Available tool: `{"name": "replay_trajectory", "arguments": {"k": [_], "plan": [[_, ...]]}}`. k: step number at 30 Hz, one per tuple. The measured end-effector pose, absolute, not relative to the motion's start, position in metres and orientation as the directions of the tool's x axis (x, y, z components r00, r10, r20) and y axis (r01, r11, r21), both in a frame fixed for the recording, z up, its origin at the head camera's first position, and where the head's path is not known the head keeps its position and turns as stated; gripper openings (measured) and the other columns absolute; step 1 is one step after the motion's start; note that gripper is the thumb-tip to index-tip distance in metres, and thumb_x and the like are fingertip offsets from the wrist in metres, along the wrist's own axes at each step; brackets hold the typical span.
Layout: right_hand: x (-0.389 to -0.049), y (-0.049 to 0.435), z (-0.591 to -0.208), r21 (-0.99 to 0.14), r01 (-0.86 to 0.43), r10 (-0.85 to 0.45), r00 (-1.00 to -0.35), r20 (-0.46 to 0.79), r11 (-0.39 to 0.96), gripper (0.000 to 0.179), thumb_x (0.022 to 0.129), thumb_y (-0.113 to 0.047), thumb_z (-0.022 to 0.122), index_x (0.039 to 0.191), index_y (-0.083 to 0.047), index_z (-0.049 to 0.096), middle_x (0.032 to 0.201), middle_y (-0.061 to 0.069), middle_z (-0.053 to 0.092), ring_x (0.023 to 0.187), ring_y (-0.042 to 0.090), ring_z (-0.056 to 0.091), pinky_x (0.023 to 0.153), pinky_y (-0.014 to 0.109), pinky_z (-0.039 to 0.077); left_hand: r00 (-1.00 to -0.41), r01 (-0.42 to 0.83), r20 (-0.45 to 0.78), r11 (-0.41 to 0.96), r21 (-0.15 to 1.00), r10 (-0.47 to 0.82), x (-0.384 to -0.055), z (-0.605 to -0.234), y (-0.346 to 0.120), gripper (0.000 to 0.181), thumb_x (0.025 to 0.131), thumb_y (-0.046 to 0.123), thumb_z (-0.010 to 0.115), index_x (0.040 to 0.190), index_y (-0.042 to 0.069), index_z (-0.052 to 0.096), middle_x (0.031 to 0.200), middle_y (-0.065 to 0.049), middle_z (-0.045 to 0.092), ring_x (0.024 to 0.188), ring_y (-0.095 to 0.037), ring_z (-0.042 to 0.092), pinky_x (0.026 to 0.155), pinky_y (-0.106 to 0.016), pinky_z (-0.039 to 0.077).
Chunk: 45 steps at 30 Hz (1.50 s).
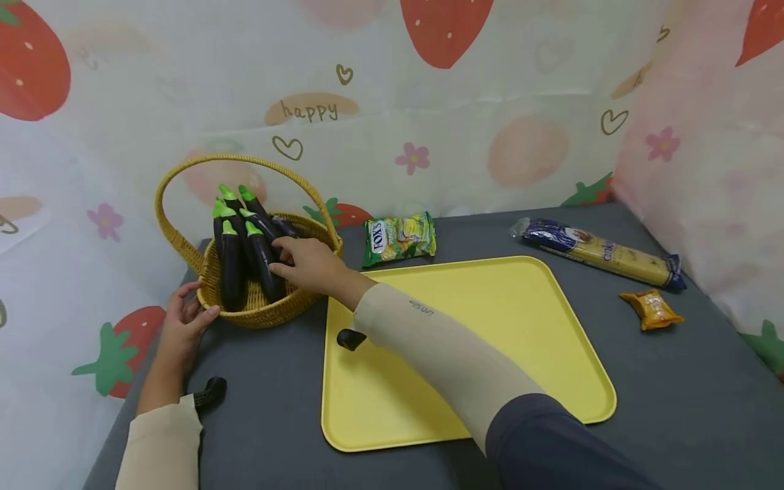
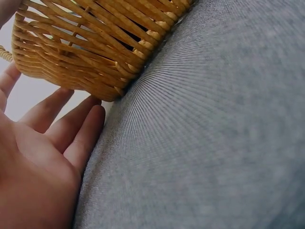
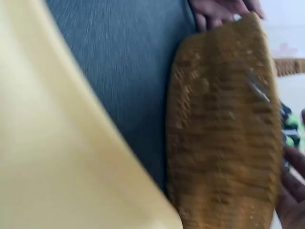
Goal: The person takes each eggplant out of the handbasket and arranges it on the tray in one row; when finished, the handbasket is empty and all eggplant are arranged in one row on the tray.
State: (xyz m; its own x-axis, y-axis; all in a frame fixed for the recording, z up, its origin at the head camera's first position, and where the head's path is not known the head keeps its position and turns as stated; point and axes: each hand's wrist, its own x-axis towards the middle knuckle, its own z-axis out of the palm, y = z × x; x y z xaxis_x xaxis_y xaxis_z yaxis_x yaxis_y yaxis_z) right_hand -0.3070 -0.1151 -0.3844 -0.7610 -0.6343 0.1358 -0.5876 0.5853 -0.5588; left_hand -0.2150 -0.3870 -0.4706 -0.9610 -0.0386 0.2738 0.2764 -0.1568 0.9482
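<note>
A yellow wicker basket (image 1: 269, 315) with a tall hoop handle holds several dark purple eggplants (image 1: 233, 272) with green stem ends, most of them leaning with stems towards the back. Against the basket's near left side rests my left hand (image 1: 184, 323); in the left wrist view its fingers (image 2: 86, 131) lie fairly straight along the woven outside. My right hand (image 1: 315, 265) reaches over the right rim, thumb and forefinger apart beside the eggplants. Blur in the right wrist view and the rim partly hide that hand's fingers, and no eggplant is seen lifted.
A yellow tray (image 1: 465, 327) lies right of the basket, under my right forearm. Behind it sits a green Fox's candy bag (image 1: 401, 238). A pack of spaghetti (image 1: 603, 252) and a small orange packet (image 1: 652, 309) lie on the grey cloth at the right.
</note>
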Motion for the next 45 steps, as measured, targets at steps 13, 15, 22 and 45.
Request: {"name": "replay_trajectory", "arguments": {"k": [13, 15, 22, 45], "plan": [[-0.321, -0.162, -0.391, -0.546, -0.268, -0.335, -0.942, -0.025, 0.794, 0.054, 0.09, -0.043, 0.068, 0.135, -0.019, 0.049, 0.111, -0.004, 0.063, 0.09, 0.013, 0.063, 0.076, 0.027, 0.05, -0.965, 0.262, 0.261, -0.181, 0.948, -0.025, -0.22, -0.475, -0.376, 0.052, 0.096, -0.007, 0.052, 0.141, 0.008, 0.031, 0.13, -0.005, 0.056, 0.111, -0.012, 0.058, 0.087, -0.019, 0.046], [-0.319, -0.166, -0.392, -0.536, -0.245, -0.312, -0.95, -0.036, 0.808, 0.058, 0.089, -0.041, 0.071, 0.136, -0.017, 0.047, 0.112, -0.002, 0.063, 0.094, 0.015, 0.063, 0.079, 0.029, 0.05, -0.966, 0.258, 0.259, -0.175, 0.95, -0.017, -0.22, -0.475, -0.376, 0.052, 0.096, -0.007, 0.053, 0.141, 0.008, 0.031, 0.13, -0.005, 0.056, 0.112, -0.012, 0.058, 0.088, -0.02, 0.046], [-0.311, -0.176, -0.4, -0.588, -0.194, -0.273, -0.961, -0.049, 0.785, 0.054, 0.089, -0.035, 0.072, 0.133, -0.016, 0.046, 0.117, 0.0, 0.055, 0.098, 0.019, 0.059, 0.08, 0.03, 0.049, -0.968, 0.252, 0.251, -0.169, 0.953, -0.028, -0.214, -0.48, -0.377, 0.051, 0.096, -0.008, 0.052, 0.141, 0.009, 0.032, 0.129, -0.003, 0.057, 0.112, -0.011, 0.057, 0.086, -0.019, 0.046], [-0.277, -0.089, -0.356, -0.819, -0.298, -0.406, -0.909, 0.088, 0.49, 0.077, 0.088, -0.045, 0.07, 0.151, -0.023, 0.031, 0.101, -0.003, 0.054, 0.079, 0.014, 0.053, 0.065, 0.031, 0.044, -0.976, 0.219, 0.214, -0.16, 0.962, -0.051, -0.215, -0.468, -0.391, 0.053, 0.096, -0.005, 0.054, 0.142, 0.012, 0.032, 0.13, -0.001, 0.055, 0.113, -0.009, 0.056, 0.087, -0.019, 0.045]]}}
